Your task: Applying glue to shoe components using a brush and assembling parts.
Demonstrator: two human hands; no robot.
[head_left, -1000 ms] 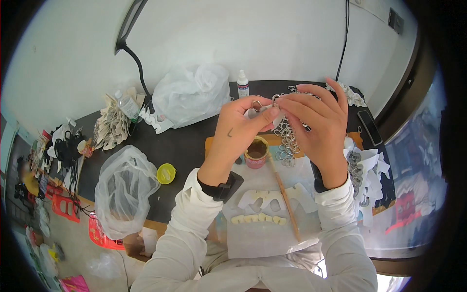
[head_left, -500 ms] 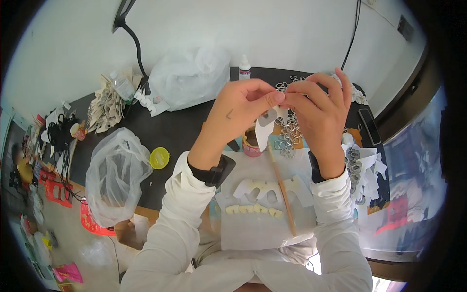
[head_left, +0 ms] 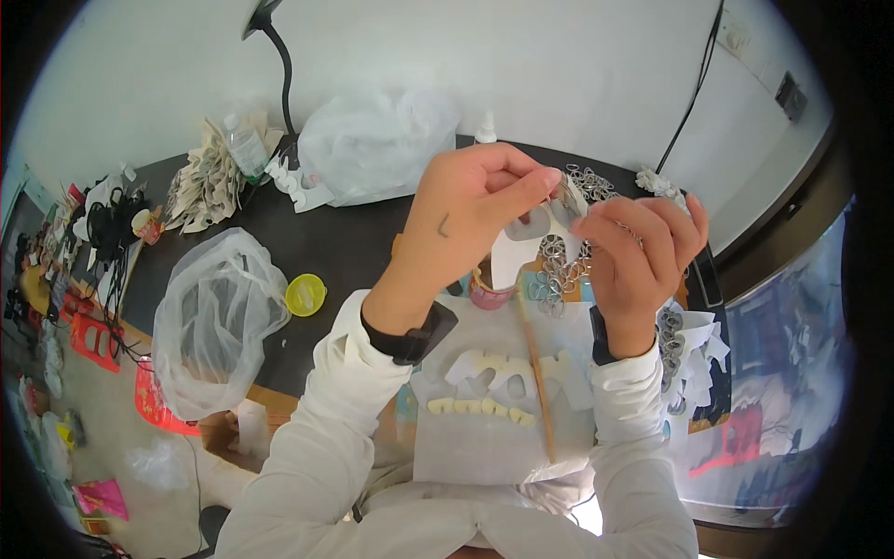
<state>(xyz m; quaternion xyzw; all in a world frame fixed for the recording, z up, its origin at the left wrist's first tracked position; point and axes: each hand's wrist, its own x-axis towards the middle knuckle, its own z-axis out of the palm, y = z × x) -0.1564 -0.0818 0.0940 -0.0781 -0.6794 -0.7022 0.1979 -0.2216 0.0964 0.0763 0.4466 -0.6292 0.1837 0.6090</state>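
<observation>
Dark table [head_left: 345,275] carried a pale sheet [head_left: 466,452]. Left hand [head_left: 456,219]: thumb and fingers pinched on the cutout. Right hand [head_left: 638,261]: curled, couldn't tell if gripping. Light edge pinch, no creasing, seemed best. White cutout [head_left: 508,256] hung below left fingertips, left of right hand. Metal rings [head_left: 559,279] lay beyond.

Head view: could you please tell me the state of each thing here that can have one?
White cut-out piece: held in the air
Left hand: pinching that piece
Right hand: fingers curled, contact unclear
Jar: open, partly hidden
Stick: lying slanted
Metal rings: loosely heaped
Yellow dish: open side up
Clear bottle: capped, tilted
White bag: bulging
Clear bag: crumpled
</observation>
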